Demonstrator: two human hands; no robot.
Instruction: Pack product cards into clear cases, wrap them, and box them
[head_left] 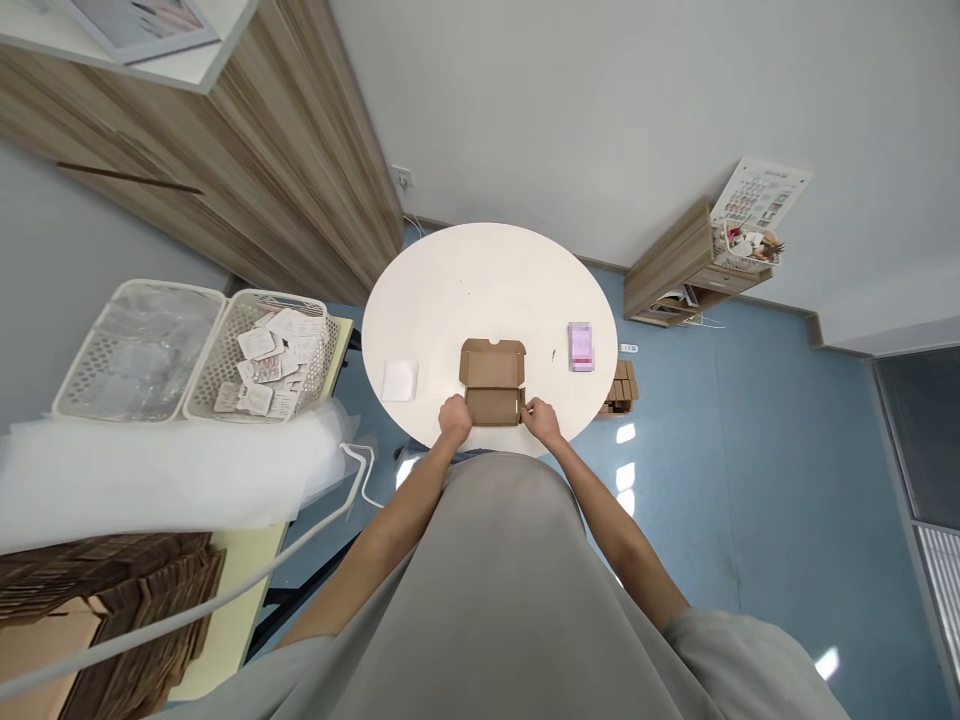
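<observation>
One brown cardboard box (493, 372), lid open toward the far side, on the near part of the table, between both hands. Left hand (454, 416): curled narrow on the box's near-left corner. Right hand (541, 420): fingers pinched at its right side flap.

Two flat items alongside: white square packet (400, 381) to the left; pink-and-white pack (580, 346) to the right, its print blurred past reading. Table (487, 275): one, oval, white, a few dark specks.

Left: two white baskets (214, 350), side by side; the right one holds many white packets (274, 365), lettering too small to read. Nearer, white sheeting (165, 475), then stacked brown cardboard (150, 610), too many to count. Right: one carton of small boxes (621, 388) on blue floor (690, 440); beyond, one low wooden cabinet (679, 270) and one printed sheet (761, 193), text illegible. Far wall (555, 120) pale, one socket (402, 176).
</observation>
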